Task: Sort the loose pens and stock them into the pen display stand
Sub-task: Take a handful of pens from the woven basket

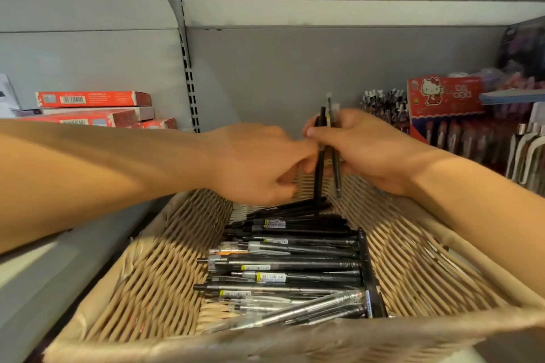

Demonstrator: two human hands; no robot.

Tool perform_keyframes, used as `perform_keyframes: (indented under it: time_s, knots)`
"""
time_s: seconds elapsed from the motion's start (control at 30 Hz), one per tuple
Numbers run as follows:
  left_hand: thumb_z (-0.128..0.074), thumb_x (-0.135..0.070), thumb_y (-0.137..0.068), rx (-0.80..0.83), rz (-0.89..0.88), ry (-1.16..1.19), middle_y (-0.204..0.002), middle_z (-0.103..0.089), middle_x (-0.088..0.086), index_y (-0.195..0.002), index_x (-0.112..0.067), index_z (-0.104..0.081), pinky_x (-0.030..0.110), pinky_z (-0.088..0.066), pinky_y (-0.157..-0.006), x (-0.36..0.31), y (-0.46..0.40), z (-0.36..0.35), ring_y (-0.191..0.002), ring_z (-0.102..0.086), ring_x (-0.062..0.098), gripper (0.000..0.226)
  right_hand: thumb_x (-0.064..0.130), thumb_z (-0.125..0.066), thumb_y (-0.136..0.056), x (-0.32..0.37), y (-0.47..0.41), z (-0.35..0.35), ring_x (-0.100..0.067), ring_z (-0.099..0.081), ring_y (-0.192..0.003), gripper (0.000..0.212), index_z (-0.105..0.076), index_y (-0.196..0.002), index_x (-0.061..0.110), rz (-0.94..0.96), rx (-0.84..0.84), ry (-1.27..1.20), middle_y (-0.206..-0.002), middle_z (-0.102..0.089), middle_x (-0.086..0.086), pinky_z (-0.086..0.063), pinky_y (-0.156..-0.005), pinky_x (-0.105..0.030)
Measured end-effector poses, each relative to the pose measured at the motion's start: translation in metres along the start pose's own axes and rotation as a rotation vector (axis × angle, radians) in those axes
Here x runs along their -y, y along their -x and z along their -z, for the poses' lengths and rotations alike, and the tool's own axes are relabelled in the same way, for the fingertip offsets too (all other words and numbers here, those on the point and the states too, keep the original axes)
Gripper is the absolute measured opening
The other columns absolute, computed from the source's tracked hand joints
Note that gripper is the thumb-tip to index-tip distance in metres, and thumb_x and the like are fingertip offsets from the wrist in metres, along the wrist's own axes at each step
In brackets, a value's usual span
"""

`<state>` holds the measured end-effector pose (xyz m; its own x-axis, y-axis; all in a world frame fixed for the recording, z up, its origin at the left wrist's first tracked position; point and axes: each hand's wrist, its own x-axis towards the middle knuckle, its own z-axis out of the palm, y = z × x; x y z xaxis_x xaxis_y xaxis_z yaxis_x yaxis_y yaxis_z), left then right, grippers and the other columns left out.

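- Grey metal shelving [324,68] rises behind the woven basket [153,268], with a smooth back panel, a slotted upright strip and a perforated shelf overhead.
- That basket is tan wicker, ribbed and slanted in its walls, with a cloth-like band along its near rim; it sits on a pale grey shelf ledge.
- Inside the basket lie the loose pens [289,262], heaped mostly crosswise: slim black barrels, some clear plastic ones nearest me, several with small yellow and white barcode stickers.
- Above the far end of the basket my right hand [365,150] is closed around a few upright pens [320,156], dark and thin, their tips pointing down toward the heap.
- My left hand [253,162] meets it from the left, fingers curled and touching the right thumb and the held pens; it is blurred, so I cannot tell whether it pinches one.
- Both forearms cross over the basket's side rims and hide its far wall.
- Left of the basket, flat red cartons [94,99] with barcodes are stacked.
- Right of the basket stands a red cartoon-cat display box [445,94] with pens racked below it, and more hanging pens beyond.
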<state>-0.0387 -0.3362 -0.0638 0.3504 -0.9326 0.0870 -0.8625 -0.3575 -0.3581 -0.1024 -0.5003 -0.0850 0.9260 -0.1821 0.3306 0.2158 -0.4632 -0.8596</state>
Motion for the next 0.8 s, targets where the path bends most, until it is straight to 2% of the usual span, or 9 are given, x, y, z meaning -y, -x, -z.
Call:
perform_keyframes:
  time_s: [0.07,0.13,0.27,0.33,0.4,0.53,0.63,0.73,0.8]
  knots:
    - [-0.057,-0.044,-0.094,0.157,0.055,0.058,-0.091,-0.065,-0.016,-0.111,-0.030,-0.058,0.036,-0.054,-0.084,0.005,0.000,-0.006,-0.087,-0.063,0.008,0.023,0.019,-0.056,-0.102,-0.002,0.001,-0.001,-0.005,-0.071,-0.077,0.011,-0.067,-0.097,0.019,0.054,0.070,0.199,-0.087,-0.074,-0.002,-0.057,-0.076,-0.034]
    - [-0.056,-0.049,-0.095,0.326,0.119,0.079,-0.101,-0.068,-0.015,-0.114,-0.029,-0.066,0.035,-0.052,-0.092,0.009,-0.001,-0.011,-0.096,-0.061,0.008,0.029,0.019,-0.057,-0.101,-0.003,0.001,-0.001,0.001,-0.071,-0.075,0.011,-0.067,-0.097,0.019,0.064,0.163,0.337,-0.085,-0.075,0.003,-0.054,-0.077,-0.029]
    - [-0.051,-0.042,-0.099,0.440,0.083,0.107,-0.108,-0.065,-0.017,-0.123,-0.029,-0.065,0.029,-0.046,-0.093,0.008,-0.005,-0.018,-0.102,-0.057,0.007,0.031,0.023,-0.058,-0.100,-0.004,-0.001,-0.001,-0.003,-0.072,-0.078,0.012,-0.069,-0.096,0.019,0.031,0.282,0.497,-0.083,-0.076,0.004,-0.051,-0.077,-0.024]
    - [-0.051,-0.039,-0.100,0.471,0.091,0.122,-0.107,-0.060,-0.018,-0.130,-0.029,-0.062,0.024,-0.042,-0.090,0.006,-0.006,-0.017,-0.100,-0.054,0.005,0.034,0.029,-0.058,-0.098,-0.004,-0.001,-0.002,-0.014,-0.070,-0.084,0.020,-0.072,-0.094,0.016,0.026,0.317,0.616,-0.087,-0.076,0.000,-0.051,-0.081,-0.030]
    - [-0.051,-0.040,-0.098,0.497,0.107,0.166,-0.113,-0.064,-0.013,-0.129,-0.026,-0.062,0.029,-0.045,-0.095,0.005,-0.008,-0.018,-0.103,-0.056,0.008,0.035,0.032,-0.059,-0.098,-0.004,-0.001,-0.003,-0.018,-0.068,-0.086,0.023,-0.072,-0.093,0.015,0.017,0.358,0.686,-0.089,-0.076,-0.001,-0.048,-0.081,-0.030]
    - [-0.055,-0.041,-0.097,0.440,0.105,0.182,-0.108,-0.069,-0.007,-0.119,-0.027,-0.061,0.021,-0.046,-0.077,0.007,-0.009,-0.019,-0.091,-0.058,0.008,0.027,0.029,-0.061,-0.096,-0.005,0.000,-0.004,-0.002,-0.060,-0.064,0.013,-0.069,-0.091,0.020,0.010,0.404,0.751,-0.079,-0.072,0.009,-0.041,-0.062,-0.023]
    - [-0.057,-0.036,-0.098,0.330,0.138,0.259,-0.094,-0.071,-0.006,-0.109,-0.026,-0.065,0.015,-0.043,-0.065,0.009,-0.012,-0.018,-0.076,-0.058,0.000,0.017,0.028,-0.060,-0.095,-0.004,-0.001,-0.005,-0.003,-0.058,-0.063,0.017,-0.070,-0.086,0.016,0.028,0.391,0.761,-0.074,-0.070,0.007,-0.038,-0.060,-0.021]
    - [-0.063,-0.033,-0.093,0.038,0.211,0.399,-0.080,-0.070,-0.011,-0.098,-0.031,-0.072,0.015,-0.046,-0.064,0.012,-0.014,-0.010,-0.067,-0.061,-0.004,0.010,0.026,-0.060,-0.095,-0.002,-0.002,-0.004,-0.003,-0.057,-0.058,0.025,-0.070,-0.077,0.011,0.028,0.296,0.672,-0.063,-0.068,0.006,-0.038,-0.056,-0.017]
    - [-0.070,-0.030,-0.089,-0.136,0.257,0.499,-0.078,-0.074,-0.004,-0.095,-0.028,-0.074,0.019,-0.048,-0.067,0.017,-0.015,-0.007,-0.065,-0.063,0.000,0.008,0.024,-0.060,-0.095,-0.001,-0.003,-0.003,-0.014,-0.065,-0.071,0.023,-0.072,-0.082,0.009,0.020,0.216,0.575,-0.078,-0.075,-0.002,-0.045,-0.069,-0.029]
